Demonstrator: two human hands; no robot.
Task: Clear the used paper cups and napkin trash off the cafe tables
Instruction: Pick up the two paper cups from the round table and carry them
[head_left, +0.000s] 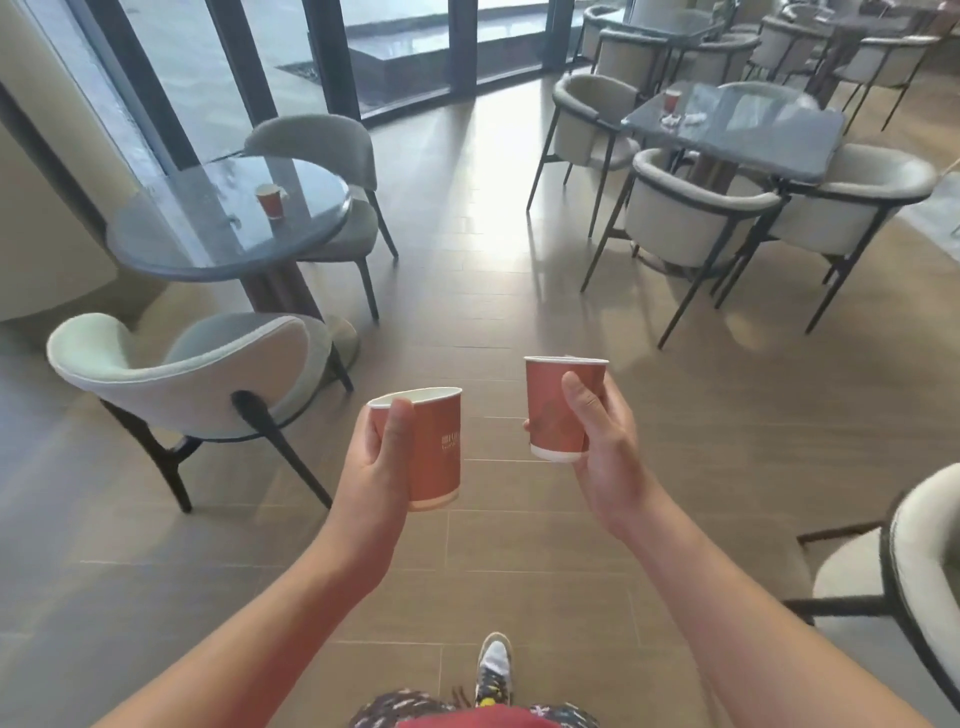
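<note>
Two red-brown paper cups are held above the floor (493, 291), one per hand. The fingers of the left hand (382, 462) are hidden behind the left cup (439, 452); only the thumb is seen, pressed on its front near the rim. The right hand (608, 447) is wrapped round the right cup (548, 410), thumb on the near side, a fingertip just showing past the far side. The contents cannot be made out, and pale print on the left cup is too blurred to read. Each cup has a white rim and a pale base band. A third cup (271, 201) is seen upright on the round table (171, 244) at left, a fourth cup (673, 100) on the square table (779, 150) at right, near crumpled white scraps (681, 120) that are hard to identify.
</note>
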